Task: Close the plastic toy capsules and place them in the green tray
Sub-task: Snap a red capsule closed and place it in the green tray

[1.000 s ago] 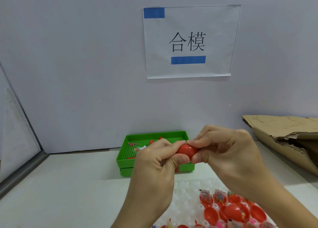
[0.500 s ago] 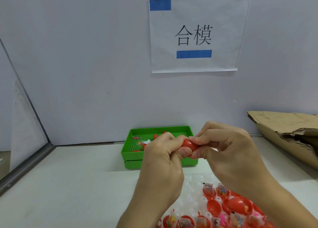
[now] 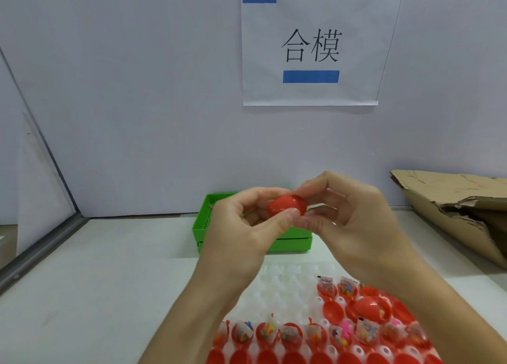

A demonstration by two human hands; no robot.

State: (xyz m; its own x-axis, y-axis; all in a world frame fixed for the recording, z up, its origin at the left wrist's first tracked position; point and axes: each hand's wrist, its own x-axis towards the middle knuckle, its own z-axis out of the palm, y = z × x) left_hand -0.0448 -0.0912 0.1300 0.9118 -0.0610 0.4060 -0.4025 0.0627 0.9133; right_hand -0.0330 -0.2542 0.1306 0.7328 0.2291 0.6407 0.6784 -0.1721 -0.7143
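A red plastic capsule [image 3: 286, 206] is held up between both hands, in front of the green tray [image 3: 290, 243]. My left hand [image 3: 247, 234] grips it from the left, thumb on its lower edge. My right hand [image 3: 345, 221] pinches its right side with fingertips and thumb. The tray stands on the white table against the back wall; my hands hide most of its inside. Near the bottom, a white moulded holder [image 3: 285, 281] carries several open red capsule halves [image 3: 333, 310], many with small bagged toys inside [image 3: 269, 333].
A torn cardboard box [image 3: 452, 210] lies at the right, against the wall. A paper sign [image 3: 315, 45] hangs on the wall above. A metal-edged panel [image 3: 41, 243] bounds the table on the left. Bare white table [image 3: 109, 281] lies left of the holder.
The hands have turned the capsule so more of its red shell shows between the fingers. The view has dipped, bringing more of the holder's capsule rows into sight.
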